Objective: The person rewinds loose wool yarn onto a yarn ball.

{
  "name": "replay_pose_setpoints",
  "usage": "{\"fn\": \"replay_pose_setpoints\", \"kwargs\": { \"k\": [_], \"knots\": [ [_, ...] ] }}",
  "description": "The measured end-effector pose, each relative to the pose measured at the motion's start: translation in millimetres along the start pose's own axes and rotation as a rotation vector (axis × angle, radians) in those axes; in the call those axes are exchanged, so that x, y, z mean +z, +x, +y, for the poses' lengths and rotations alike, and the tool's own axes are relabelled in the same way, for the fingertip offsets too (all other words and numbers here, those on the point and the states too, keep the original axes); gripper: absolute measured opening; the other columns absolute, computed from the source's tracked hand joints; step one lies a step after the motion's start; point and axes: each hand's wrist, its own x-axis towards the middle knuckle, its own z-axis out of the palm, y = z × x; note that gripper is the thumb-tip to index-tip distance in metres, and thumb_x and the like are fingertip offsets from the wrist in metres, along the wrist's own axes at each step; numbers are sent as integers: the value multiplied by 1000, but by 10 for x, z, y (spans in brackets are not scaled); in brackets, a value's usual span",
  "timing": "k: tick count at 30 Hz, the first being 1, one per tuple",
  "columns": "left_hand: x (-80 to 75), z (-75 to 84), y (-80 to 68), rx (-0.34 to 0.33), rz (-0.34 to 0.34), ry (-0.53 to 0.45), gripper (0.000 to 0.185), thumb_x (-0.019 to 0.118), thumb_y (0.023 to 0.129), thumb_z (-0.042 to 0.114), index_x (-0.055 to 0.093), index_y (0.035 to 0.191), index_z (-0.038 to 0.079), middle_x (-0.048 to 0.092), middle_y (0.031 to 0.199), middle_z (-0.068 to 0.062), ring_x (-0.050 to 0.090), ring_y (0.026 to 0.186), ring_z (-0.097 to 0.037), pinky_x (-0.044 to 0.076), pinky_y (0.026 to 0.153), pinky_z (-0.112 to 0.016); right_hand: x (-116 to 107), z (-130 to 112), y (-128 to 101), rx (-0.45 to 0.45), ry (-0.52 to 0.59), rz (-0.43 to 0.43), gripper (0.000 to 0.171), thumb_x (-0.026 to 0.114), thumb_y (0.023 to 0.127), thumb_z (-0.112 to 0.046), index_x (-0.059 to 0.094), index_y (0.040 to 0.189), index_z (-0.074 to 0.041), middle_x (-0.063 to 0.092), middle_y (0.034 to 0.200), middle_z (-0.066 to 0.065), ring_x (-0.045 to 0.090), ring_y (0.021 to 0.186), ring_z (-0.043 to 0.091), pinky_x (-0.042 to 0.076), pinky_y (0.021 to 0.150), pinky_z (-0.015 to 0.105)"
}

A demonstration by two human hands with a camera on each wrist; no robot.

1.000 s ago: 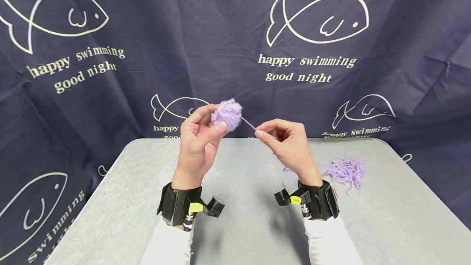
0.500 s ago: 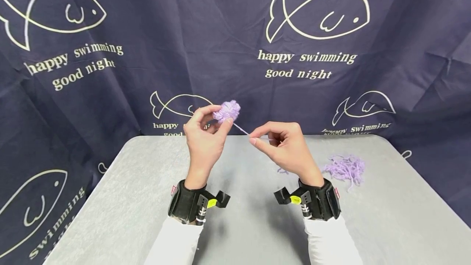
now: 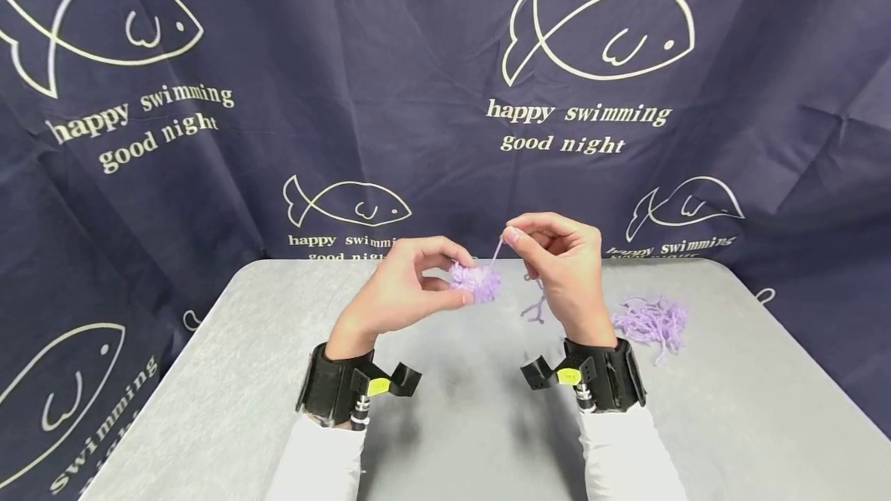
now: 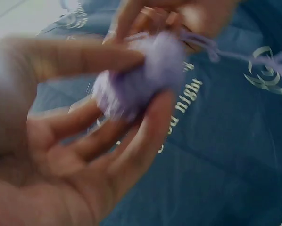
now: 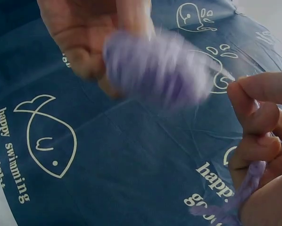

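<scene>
A small light-purple ball of yarn (image 3: 479, 283) is held above the table between the thumb and fingers of my left hand (image 3: 397, 288). In the left wrist view the yarn ball (image 4: 162, 63) sits amid the fingertips; in the right wrist view the same ball (image 5: 153, 68) is blurred. A taut strand (image 3: 497, 252) rises from it to my right hand (image 3: 565, 265), whose thumb and index finger pinch it, up and right of the ball. Below that hand dangles a loose, kinked yarn tail (image 3: 535, 309), also visible as a tail (image 5: 247, 188) under the curled fingers.
A tangled heap of purple yarn (image 3: 653, 323) lies on the grey table (image 3: 473, 424), right of my right wrist. Behind the table's far edge hangs a dark blue curtain (image 3: 445, 99) printed with fish and lettering. Each wrist wears a black camera strap (image 3: 341, 381).
My left hand has turned and come down to the right, bringing the ball lower and nearer the right hand. The right hand has risen slightly, and the strand now runs upward from the ball.
</scene>
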Motion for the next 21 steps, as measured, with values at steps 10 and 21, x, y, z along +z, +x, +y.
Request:
{"fn": "replay_pose_setpoints", "kwargs": {
  "k": [10, 21],
  "knots": [
    [13, 3, -19, 255, 22, -423, 37, 69, 79, -15, 71, 109, 7, 68, 109, -8, 67, 97, -19, 58, 82, -27, 57, 81, -28, -5, -61, -132, 8, 75, 85, 7, 74, 93, 6, 63, 66, 3, 45, 49, 11, 35, 42, 23],
    [167, -18, 110, 230, 593, -280, 29, 71, 81, -17, 70, 105, -2, 68, 101, -10, 66, 87, -16, 58, 72, -24, 192, 58, -54, -65, -191, -253, 8, 77, 86, 2, 78, 90, -5, 60, 60, 3, 40, 48, 10, 31, 41, 23]
  ]
}}
